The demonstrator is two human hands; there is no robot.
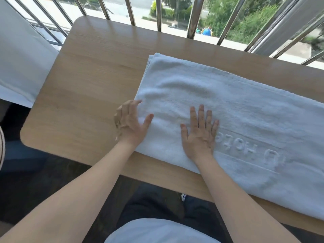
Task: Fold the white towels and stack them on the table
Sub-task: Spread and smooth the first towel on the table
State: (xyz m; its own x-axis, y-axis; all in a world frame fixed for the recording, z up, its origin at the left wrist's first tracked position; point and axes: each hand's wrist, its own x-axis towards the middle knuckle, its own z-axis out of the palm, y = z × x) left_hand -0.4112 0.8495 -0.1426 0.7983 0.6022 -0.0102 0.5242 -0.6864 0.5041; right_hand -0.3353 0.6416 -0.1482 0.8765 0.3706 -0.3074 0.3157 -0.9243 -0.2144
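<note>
A white towel (245,109), folded lengthwise into a long band with raised lettering, lies across the wooden table (87,85) and runs off the right edge of view. My right hand (199,132) presses flat on it near its left end, fingers straight and spread. My left hand (129,123) is at the towel's left short edge, blurred; its thumb lies on the towel and its fingers reach along the edge, partly on the table.
Metal window bars (157,14) run along the table's far edge. A white sheet or curtain (21,64) hangs at the left. The table's left half shows bare wood. My legs and a shoe (184,197) show below the near edge.
</note>
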